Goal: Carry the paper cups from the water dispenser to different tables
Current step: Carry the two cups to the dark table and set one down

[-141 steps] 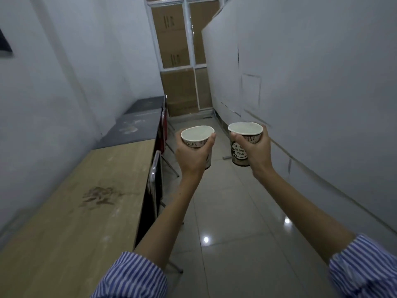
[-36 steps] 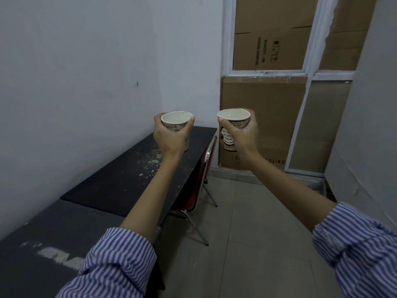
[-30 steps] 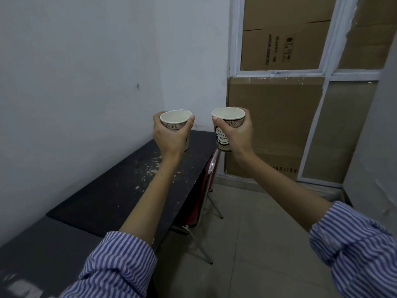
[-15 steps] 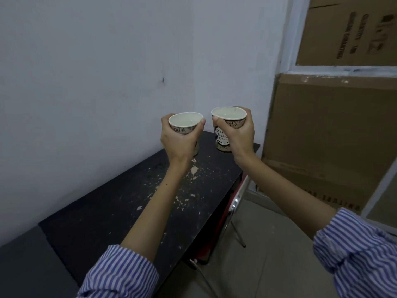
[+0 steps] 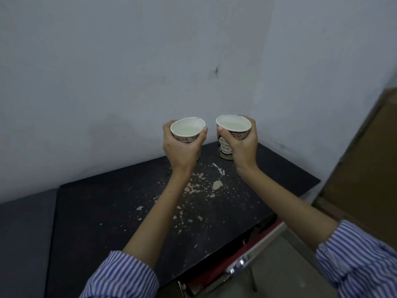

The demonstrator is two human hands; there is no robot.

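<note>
I hold two printed paper cups upright, side by side and a little apart, above the far end of a black table (image 5: 111,216). My left hand (image 5: 181,149) wraps the left cup (image 5: 187,129) from below and behind. My right hand (image 5: 243,145) grips the right cup (image 5: 233,131), whose side reads "TO SMILE TODAY". Both cups show a pale inside; the right one seems to hold liquid. The black table top is speckled with pale flakes under my forearms.
The table stands in a corner, against white walls (image 5: 129,72) on the left and at the back. A red chair with a chrome frame (image 5: 236,265) is tucked at its right edge. A grey table (image 5: 23,233) adjoins it at the left. Cardboard (image 5: 365,168) stands at the right.
I have walked down the corridor past the wooden and grey tables to the last black table. My view has turned left and down onto it, and both cups now hang over its far end.
</note>
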